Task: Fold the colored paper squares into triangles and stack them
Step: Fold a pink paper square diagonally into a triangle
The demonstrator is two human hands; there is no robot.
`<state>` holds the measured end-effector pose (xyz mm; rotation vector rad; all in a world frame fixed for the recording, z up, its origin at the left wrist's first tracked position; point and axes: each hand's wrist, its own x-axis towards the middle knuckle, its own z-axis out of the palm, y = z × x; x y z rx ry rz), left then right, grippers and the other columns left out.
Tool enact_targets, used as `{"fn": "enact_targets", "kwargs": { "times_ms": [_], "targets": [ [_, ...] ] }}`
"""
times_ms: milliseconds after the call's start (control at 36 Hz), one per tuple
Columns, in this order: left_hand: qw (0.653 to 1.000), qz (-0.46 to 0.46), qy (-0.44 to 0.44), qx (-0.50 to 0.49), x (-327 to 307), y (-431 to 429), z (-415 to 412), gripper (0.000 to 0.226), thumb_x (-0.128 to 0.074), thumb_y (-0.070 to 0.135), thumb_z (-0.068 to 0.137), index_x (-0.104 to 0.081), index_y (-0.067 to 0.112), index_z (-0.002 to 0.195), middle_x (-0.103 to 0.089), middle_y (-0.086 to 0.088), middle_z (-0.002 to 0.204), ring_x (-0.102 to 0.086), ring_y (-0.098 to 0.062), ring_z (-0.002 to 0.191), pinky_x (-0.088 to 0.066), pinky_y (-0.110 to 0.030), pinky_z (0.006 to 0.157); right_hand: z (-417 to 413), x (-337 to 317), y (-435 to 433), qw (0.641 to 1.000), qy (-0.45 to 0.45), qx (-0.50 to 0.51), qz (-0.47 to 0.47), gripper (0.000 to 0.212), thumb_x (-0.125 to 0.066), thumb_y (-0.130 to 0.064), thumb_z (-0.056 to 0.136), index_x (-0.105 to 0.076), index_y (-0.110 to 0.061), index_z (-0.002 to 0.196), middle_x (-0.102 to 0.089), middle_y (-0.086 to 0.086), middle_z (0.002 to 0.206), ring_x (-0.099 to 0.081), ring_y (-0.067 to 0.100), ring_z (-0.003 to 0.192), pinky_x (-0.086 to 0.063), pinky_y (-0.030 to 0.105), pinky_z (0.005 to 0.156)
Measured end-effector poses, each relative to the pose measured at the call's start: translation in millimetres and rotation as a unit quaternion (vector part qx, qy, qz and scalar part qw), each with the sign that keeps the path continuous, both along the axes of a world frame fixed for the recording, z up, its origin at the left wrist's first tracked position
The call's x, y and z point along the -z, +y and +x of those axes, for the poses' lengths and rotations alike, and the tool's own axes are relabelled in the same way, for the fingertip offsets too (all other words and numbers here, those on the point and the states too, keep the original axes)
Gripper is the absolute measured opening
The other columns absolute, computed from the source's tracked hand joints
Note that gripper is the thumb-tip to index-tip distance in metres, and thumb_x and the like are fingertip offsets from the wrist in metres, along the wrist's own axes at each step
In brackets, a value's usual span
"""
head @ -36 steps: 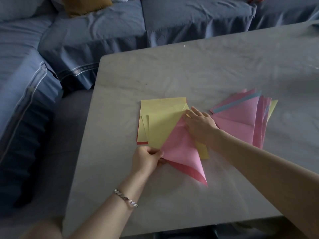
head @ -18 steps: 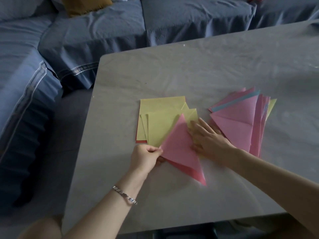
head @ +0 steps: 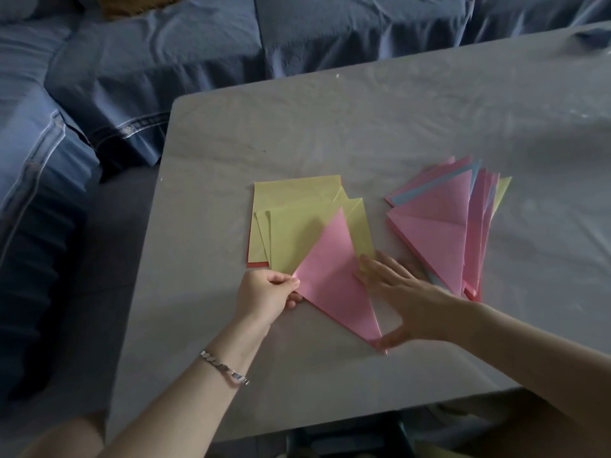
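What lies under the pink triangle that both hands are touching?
The pink triangle overlaps the yellow squares at its top; these rest on a red sheet. Its lower part lies over the table. Anything covered beneath it cannot be seen.

One desk is carrying two paper groups: at left, at least three yellow squares are lying over one red sheet; at right, one fanned pile of triangles is overlapping too much to count. One left hand and one right hand are touching one pink triangle.
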<state>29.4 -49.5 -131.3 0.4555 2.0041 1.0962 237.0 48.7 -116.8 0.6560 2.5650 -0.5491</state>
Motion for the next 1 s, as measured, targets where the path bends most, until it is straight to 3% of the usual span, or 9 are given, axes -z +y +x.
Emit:
{"fn": "enact_targets", "kwargs": {
  "times_ms": [194, 333, 472, 583, 694, 750, 806, 889, 1000],
  "targets": [
    [1.000, 0.027, -0.010, -0.003, -5, -3, 2, 0.008, -0.064, -0.004, 0.081, -0.065, -0.001, 0.074, -0.062, -0.001, 0.049, -0.058, -0.004, 0.041, -0.050, -0.016, 0.045, 10, 3, -11, 0.997, 0.054, 0.029, -0.040, 0.111, -0.069, -0.062, 0.064, 0.005, -0.039, 0.144, 0.029, -0.012, 0.147, 0.034, 0.011, 0.133, 0.015, 0.037, 0.110],
    [0.994, 0.095, -0.041, -0.031, -24, -7, 2, 0.017, -0.064, -0.006, 0.079, -0.063, 0.007, 0.068, -0.063, 0.002, 0.045, -0.060, -0.006, 0.041, -0.051, -0.016, 0.045, 5, -15, -20, 0.935, 0.227, 0.172, -0.210, 0.087, -0.073, -0.057, 0.062, -0.013, -0.073, 0.122, -0.006, -0.018, 0.152, -0.013, 0.007, 0.139, -0.031, 0.038, 0.110],
    [0.984, 0.170, -0.057, 0.012, -59, 0, 6, 0.011, -0.063, -0.004, 0.080, -0.065, 0.005, 0.074, -0.066, 0.000, 0.052, -0.063, -0.010, 0.047, -0.052, -0.017, 0.049, 1, -34, -25, 0.832, 0.354, 0.246, -0.349, 0.068, -0.068, -0.067, 0.061, -0.042, -0.056, 0.123, -0.041, -0.015, 0.137, -0.047, 0.006, 0.123, -0.046, 0.031, 0.097],
    [0.977, 0.194, -0.065, 0.057, -78, 12, 11, 0.006, -0.063, -0.004, 0.080, -0.064, 0.001, 0.076, -0.067, -0.003, 0.055, -0.064, -0.012, 0.049, -0.054, -0.020, 0.050, -1, -56, -22, 0.732, 0.464, 0.352, -0.354, 0.035, -0.069, -0.011, 0.075, -0.061, -0.025, 0.106, -0.069, 0.000, 0.102, -0.066, 0.006, 0.084, -0.055, 0.021, 0.071],
    [0.982, 0.173, -0.001, 0.081, -73, 22, 14, 0.011, -0.061, 0.008, 0.085, -0.064, 0.005, 0.075, -0.066, -0.005, 0.064, -0.067, -0.015, 0.057, -0.056, -0.028, 0.057, 3, -55, -1, 0.750, 0.465, 0.433, -0.183, 0.044, -0.061, 0.013, 0.078, -0.064, -0.028, 0.093, -0.066, 0.001, 0.077, -0.055, 0.007, 0.064, -0.052, 0.020, 0.066],
    [0.981, 0.105, 0.129, 0.101, -61, 25, 9, 0.009, -0.066, 0.020, 0.084, -0.065, 0.011, 0.086, -0.068, -0.002, 0.082, -0.067, -0.016, 0.078, -0.054, -0.033, 0.074, 13, -52, 15, 0.772, 0.413, 0.474, -0.090, 0.036, -0.063, 0.006, 0.078, -0.067, -0.024, 0.099, -0.065, 0.005, 0.086, -0.054, 0.015, 0.072, -0.052, 0.031, 0.074],
    [0.960, -0.015, 0.251, 0.125, -49, 23, 4, 0.039, -0.068, 0.030, 0.081, -0.057, 0.013, 0.114, -0.060, -0.006, 0.111, -0.057, -0.021, 0.106, -0.044, -0.032, 0.092, 25, -48, 32, 0.783, 0.343, 0.519, 0.003, 0.035, -0.063, -0.002, 0.080, -0.065, -0.013, 0.113, -0.063, 0.010, 0.105, -0.056, 0.022, 0.086, -0.046, 0.027, 0.080],
    [0.928, -0.138, 0.313, 0.144, -41, 16, 6, 0.067, -0.065, 0.039, 0.081, -0.034, 0.015, 0.136, -0.038, -0.012, 0.132, -0.040, -0.030, 0.122, -0.035, -0.034, 0.098, 35, -40, 42, 0.827, 0.191, 0.525, 0.066, 0.045, -0.062, -0.014, 0.081, -0.053, -0.010, 0.125, -0.030, 0.015, 0.141, -0.030, 0.033, 0.125, -0.034, 0.042, 0.101],
    [0.901, -0.211, 0.342, 0.166, -28, 10, 10, 0.080, -0.064, 0.048, 0.079, -0.023, 0.012, 0.138, -0.033, -0.015, 0.133, -0.036, -0.034, 0.120, -0.035, -0.035, 0.096, 31, -22, 29, 0.900, 0.062, 0.415, 0.119, 0.080, -0.061, -0.050, 0.080, -0.020, -0.024, 0.144, 0.015, 0.018, 0.150, 0.010, 0.036, 0.139, -0.009, 0.049, 0.112]
  ]
}}
